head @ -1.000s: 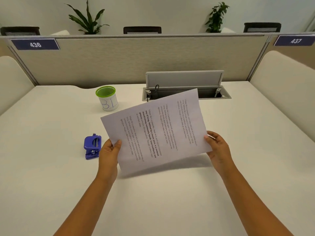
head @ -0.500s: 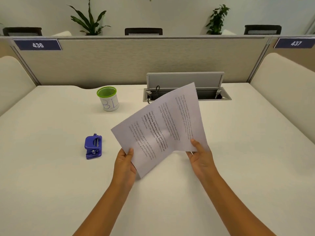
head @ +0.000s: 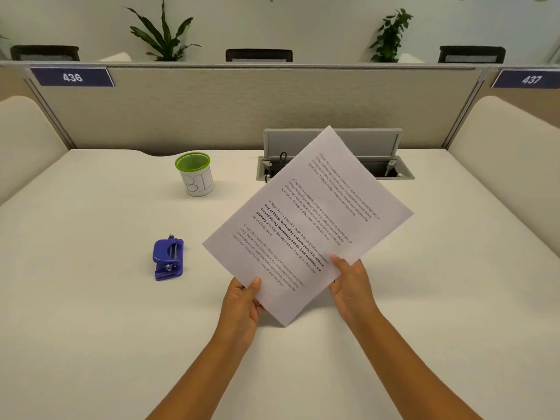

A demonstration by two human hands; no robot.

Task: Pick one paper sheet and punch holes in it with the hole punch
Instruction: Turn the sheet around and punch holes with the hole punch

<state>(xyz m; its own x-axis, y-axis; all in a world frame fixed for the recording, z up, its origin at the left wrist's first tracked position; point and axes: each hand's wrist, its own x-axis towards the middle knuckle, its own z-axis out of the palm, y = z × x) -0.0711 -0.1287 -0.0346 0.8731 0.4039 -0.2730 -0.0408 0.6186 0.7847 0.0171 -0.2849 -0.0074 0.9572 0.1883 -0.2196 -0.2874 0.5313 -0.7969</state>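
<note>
Hole punch: blue, compact, blocky plastic with small metal parts, resting on the matte off-white surface, untouched, left of both hands. Behind it stands a cylindrical white cup with a green rim. Left hand: closed on the paper sheet, thumb on top at its lower left edge. The sheet is thin, white, printed, held tilted above the surface. Right hand: pinching its lower right edge.
</note>
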